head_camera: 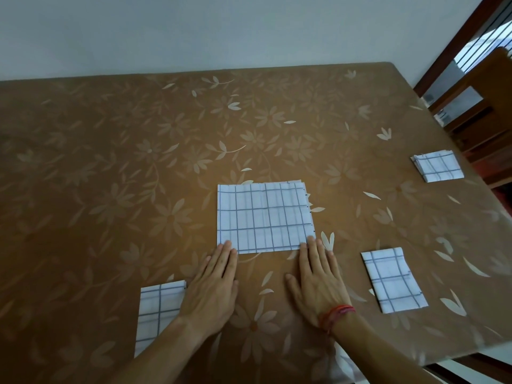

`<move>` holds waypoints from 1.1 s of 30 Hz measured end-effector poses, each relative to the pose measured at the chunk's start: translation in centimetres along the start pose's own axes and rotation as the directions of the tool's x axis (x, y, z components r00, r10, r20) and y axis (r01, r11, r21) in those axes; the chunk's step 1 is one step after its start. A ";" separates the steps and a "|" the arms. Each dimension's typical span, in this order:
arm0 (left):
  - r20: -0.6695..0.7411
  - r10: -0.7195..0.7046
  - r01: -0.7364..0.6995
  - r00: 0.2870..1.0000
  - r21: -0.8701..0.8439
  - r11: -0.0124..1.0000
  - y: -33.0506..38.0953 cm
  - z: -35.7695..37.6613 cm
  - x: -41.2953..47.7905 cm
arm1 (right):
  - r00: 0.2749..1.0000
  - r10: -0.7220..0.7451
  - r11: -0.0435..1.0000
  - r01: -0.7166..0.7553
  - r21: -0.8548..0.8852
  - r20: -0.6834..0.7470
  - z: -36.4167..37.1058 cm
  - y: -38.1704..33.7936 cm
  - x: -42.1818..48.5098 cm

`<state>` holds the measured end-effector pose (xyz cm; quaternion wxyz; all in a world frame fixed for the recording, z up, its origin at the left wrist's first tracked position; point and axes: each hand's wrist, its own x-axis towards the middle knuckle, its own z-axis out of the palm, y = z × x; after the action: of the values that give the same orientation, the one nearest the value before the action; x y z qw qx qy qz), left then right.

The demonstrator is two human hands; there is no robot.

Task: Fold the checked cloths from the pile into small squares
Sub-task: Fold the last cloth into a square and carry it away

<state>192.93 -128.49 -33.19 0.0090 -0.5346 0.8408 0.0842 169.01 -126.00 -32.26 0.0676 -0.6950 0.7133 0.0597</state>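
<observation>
On the table with a brown flowered cover (pixel 110 162) lies a white cloth with thin blue checks (pixel 264 217). It is folded to a wide rectangle and lies in the middle, near the person. The left hand (pixel 213 286) and the right hand (pixel 318 281) lie flat, fingers straight and close together, pinching nothing. Their fingertips touch the two near corners of this cloth. A second checked cloth (pixel 159 314) lies partly under the left forearm. A folded checked rectangle (pixel 393 281) lies apart, right of the right hand. A small folded stack (pixel 437 166) sits at the far right edge. A red thread band (pixel 336 314) is on the right wrist.
</observation>
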 end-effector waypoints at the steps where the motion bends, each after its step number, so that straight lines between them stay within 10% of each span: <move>1: 0.000 0.003 -0.003 1.000 0.001 1.000 0.0 0.0 0.0 | 1.000 0.007 1.000 -0.007 0.006 -0.003 0.1 -0.1 0.0; 11: 0.042 -0.011 0.013 0.999 -0.034 0.999 -0.1 -0.5 0.4 | 0.994 0.087 0.957 -0.065 0.282 -0.065 -2.9 0.1 3.0; 20: 0.019 -0.001 0.001 1.000 -0.010 1.000 -0.1 -0.5 0.3 | 0.869 0.451 0.542 -0.447 0.711 0.203 -7.3 1.1 10.4; 33: 0.034 -0.024 0.025 0.999 -0.050 0.998 0.1 -0.3 0.4 | 0.783 0.466 0.280 -0.573 0.770 0.412 -8.1 1.0 12.3</move>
<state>192.72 -128.83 -32.96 0.0105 -0.5436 0.8315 0.1140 167.63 -139.52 -26.55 0.4225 -0.2856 0.8221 -0.2532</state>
